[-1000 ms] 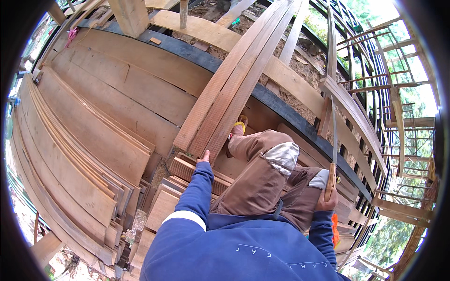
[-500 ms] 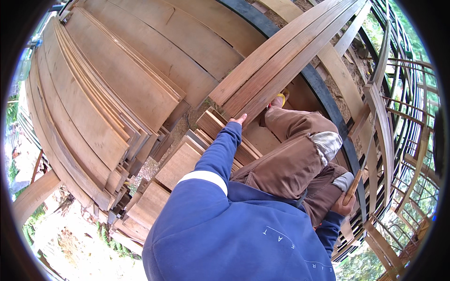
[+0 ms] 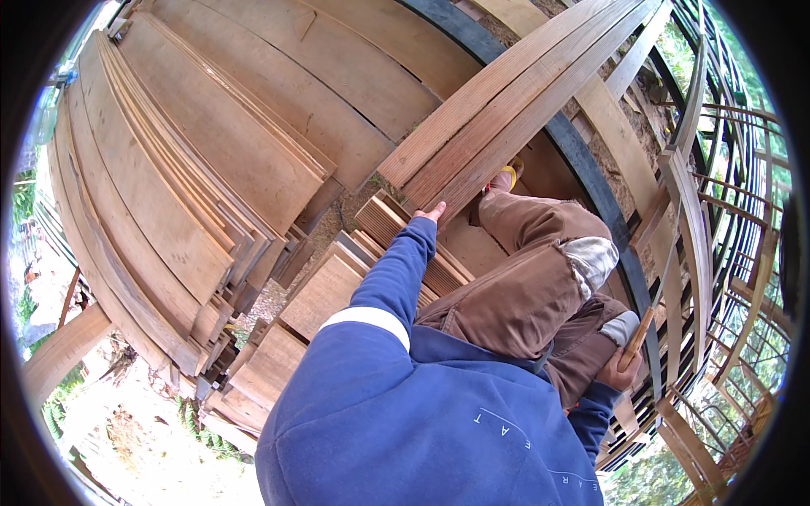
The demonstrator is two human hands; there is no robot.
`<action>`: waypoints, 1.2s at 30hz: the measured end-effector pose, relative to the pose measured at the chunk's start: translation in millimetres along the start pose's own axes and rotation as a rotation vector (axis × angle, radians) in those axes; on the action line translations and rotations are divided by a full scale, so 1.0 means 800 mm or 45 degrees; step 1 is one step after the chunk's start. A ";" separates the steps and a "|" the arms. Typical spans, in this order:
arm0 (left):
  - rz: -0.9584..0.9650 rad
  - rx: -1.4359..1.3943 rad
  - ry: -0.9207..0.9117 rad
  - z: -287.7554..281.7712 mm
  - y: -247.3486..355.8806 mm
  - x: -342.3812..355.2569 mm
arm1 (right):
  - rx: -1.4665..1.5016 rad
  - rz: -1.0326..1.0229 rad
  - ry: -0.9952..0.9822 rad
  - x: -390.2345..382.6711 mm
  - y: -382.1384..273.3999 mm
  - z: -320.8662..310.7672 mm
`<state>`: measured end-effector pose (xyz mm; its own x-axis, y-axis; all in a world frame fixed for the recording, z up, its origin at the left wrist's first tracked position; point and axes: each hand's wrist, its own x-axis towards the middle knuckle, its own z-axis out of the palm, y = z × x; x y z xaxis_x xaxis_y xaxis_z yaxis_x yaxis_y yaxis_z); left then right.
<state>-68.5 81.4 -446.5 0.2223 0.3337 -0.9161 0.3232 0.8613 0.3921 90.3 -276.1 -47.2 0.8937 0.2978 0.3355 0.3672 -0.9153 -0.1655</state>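
Note:
My left hand is at the near end of a reddish-brown grooved board, gripping its edge; some of its fingers are hidden. This board lies side by side with other grooved boards that run toward the upper right. Low on the right, beside my bent knee, my right hand is closed around a slim wooden handle. What kind of tool the handle belongs to cannot be made out.
Wide brown planks lie stacked across the left. Shorter grooved pieces and cut blocks sit beside my left arm. A dark curved beam passes beyond my legs. Metal bars and timber framing stand at the right.
Very little differs. The wooden handle in my right hand has tilted slightly and the view has shifted a touch; my left hand stays at the board's end.

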 end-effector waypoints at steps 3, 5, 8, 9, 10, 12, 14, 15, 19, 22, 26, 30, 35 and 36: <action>0.025 0.013 0.003 -0.004 -0.010 0.015 | -0.015 0.017 0.001 -0.001 0.002 -0.002; 0.083 -0.013 0.042 -0.019 -0.044 0.059 | 0.008 -0.031 -0.008 0.014 -0.004 0.003; -0.004 -0.006 -0.045 -0.002 -0.012 0.020 | -0.037 0.030 -0.006 -0.002 0.002 0.000; -0.004 -0.003 -0.031 -0.003 -0.010 0.018 | -0.049 0.025 -0.020 0.000 0.003 -0.001; -0.003 0.000 -0.017 -0.005 -0.008 0.017 | -0.060 0.019 -0.033 0.002 0.003 -0.001; -0.002 -0.045 -0.019 -0.004 -0.001 0.006 | -0.029 0.016 -0.033 0.003 -0.004 -0.002; -0.006 -0.136 -0.056 0.004 0.011 -0.017 | -0.017 0.018 -0.016 -0.001 -0.006 -0.002; -0.033 -0.104 -0.055 0.002 0.010 -0.015 | -0.009 0.003 -0.008 -0.001 -0.005 -0.002; -0.139 0.097 0.046 -0.005 -0.018 0.033 | -0.025 -0.013 -0.037 0.009 -0.012 -0.005; -0.132 0.063 0.077 -0.004 -0.040 0.057 | 0.019 -0.058 -0.014 0.015 -0.016 -0.002; -0.113 -0.146 -0.065 0.017 0.000 -0.017 | 0.012 0.036 -0.004 -0.004 -0.007 -0.003; -0.200 0.242 -0.171 0.019 -0.022 -0.005 | 0.059 -0.011 -0.008 0.010 -0.013 -0.002; -0.036 1.246 -0.594 0.053 -0.062 -0.065 | 0.092 0.030 -0.004 0.007 -0.014 -0.003; -0.020 1.250 -0.735 0.058 -0.065 -0.075 | 0.109 0.025 0.020 0.008 -0.017 -0.002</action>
<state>-56.0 -1.0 -408.3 0.5201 -0.1196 -0.8457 0.8536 0.1071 0.5098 90.9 -261.8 -41.4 0.8971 0.2752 0.3457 0.3708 -0.8943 -0.2504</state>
